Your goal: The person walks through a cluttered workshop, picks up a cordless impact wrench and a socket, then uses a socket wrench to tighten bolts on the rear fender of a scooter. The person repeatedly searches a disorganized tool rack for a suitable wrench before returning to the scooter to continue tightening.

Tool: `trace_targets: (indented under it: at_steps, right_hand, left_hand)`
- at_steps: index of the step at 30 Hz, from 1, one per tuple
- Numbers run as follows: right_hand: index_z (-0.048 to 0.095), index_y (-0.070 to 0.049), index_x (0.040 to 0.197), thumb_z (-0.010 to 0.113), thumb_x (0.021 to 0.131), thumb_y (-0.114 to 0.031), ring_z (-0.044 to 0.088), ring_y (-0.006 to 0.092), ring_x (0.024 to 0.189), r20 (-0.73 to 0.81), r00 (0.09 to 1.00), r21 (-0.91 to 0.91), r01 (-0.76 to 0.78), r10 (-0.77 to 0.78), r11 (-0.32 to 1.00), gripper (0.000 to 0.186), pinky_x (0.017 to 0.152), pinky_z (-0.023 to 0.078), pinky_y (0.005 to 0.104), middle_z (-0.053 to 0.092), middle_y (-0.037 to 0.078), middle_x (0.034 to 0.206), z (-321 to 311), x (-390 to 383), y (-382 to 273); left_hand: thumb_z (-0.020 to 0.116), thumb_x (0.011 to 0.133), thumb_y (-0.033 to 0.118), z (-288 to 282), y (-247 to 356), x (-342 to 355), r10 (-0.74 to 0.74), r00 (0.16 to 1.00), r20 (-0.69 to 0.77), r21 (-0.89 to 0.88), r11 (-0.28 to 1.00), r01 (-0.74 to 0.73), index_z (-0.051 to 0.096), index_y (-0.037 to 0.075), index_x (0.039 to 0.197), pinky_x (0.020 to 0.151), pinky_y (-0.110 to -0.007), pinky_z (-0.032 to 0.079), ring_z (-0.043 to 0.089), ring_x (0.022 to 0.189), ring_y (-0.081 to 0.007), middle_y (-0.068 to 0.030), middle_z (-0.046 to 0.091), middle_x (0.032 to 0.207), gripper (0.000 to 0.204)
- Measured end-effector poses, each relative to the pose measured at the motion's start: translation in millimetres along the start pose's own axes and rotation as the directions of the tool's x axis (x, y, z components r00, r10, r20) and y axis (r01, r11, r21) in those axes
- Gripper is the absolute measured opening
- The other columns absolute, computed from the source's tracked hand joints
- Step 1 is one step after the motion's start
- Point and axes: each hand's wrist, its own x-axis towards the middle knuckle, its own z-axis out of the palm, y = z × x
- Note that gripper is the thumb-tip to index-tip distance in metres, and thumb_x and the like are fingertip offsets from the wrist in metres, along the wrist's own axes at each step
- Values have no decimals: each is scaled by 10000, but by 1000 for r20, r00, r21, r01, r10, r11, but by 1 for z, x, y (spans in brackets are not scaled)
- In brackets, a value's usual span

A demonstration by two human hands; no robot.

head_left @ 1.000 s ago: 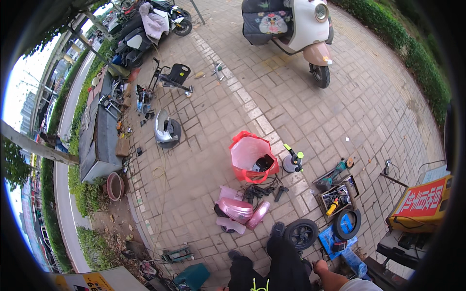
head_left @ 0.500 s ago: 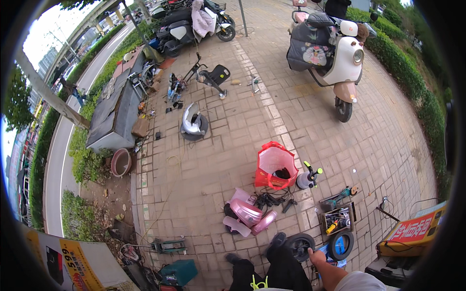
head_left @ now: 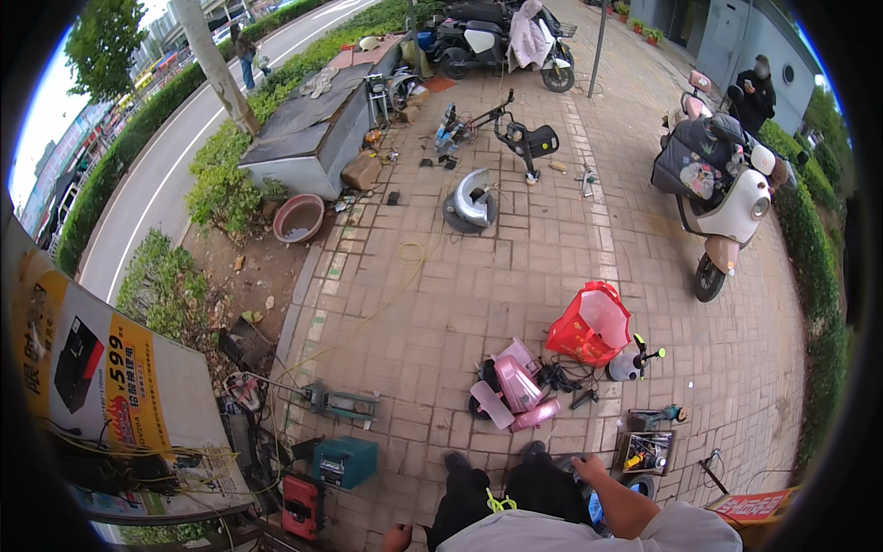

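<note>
Low by my right leg, my right hand (head_left: 590,469) is closed on the edge of a small black wheel (head_left: 565,459), most of which is hidden by my arm and leg. Beside my forearm lies a second black tyre (head_left: 647,482) with something blue close by. My left hand (head_left: 397,537) hangs low to the left of my legs, away from any tool; its fingers are too small and cut off to read. In front of my feet lie pink plastic body panels (head_left: 518,384) next to black cables and parts (head_left: 563,375).
A red bag (head_left: 589,331) and a spray bottle (head_left: 625,366) stand ahead. On the right is an open toolbox (head_left: 646,453); on the left are a teal case (head_left: 345,462) and a red case (head_left: 302,506). A scooter (head_left: 727,202) stands farther off, a person (head_left: 756,97) behind it.
My view has swung to the left, so the scene sits farther right. My left hand has come into view at the lower edge. My right hand stays at the wheel.
</note>
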Motion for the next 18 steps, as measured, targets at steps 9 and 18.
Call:
trace_targets:
  at_steps: [9,18]
  right_hand:
    - [693,31,903,633,821,-412,667,378,857,79,971,-112,236,-228,965,455,789,507,433,685,235,855,0,58,-46]
    - [673,47,804,637,850,-345,650,243,674,400,883,-190,344,-247,920,397,666,494,370,677,149,707,36,95,-51]
  left_hand:
    - [573,852,415,73,29,-186,-225,937,-269,-333,934,129,674,-7,1058,844,-445,505,640,980,-385,-230,677,998,480]
    - [586,825,452,253,2,-302,-425,887,-183,-696,693,189,682,50,997,800,-419,502,650,974,-344,-192,681,988,448]
